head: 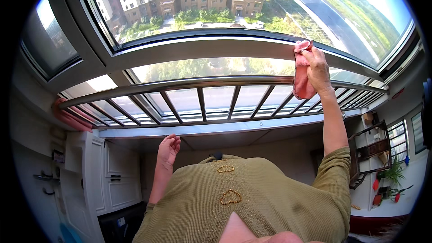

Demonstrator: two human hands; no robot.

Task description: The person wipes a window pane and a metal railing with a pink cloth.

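Note:
My right hand (316, 69) grips a folded pink cloth (304, 79) at the lower frame bar (209, 48) of a large window. Part of the cloth hangs down in front of the metal handrail (216, 81). Whether the cloth presses against the frame I cannot tell. My left hand (169, 149) holds nothing; its fingers are loosely curled and a little apart. It hovers near the front edge of the pale window sill (202, 129). Through the window pane (209, 23) apartment buildings, greenery and a road show outside.
Metal railing bars (201, 104) stand between me and the lower panes. Another pink cloth (75, 114) hangs at the railing's left end. White cabinets (123, 179) are on the left. At right are a dark wooden rack (373, 150) and a potted plant (393, 173).

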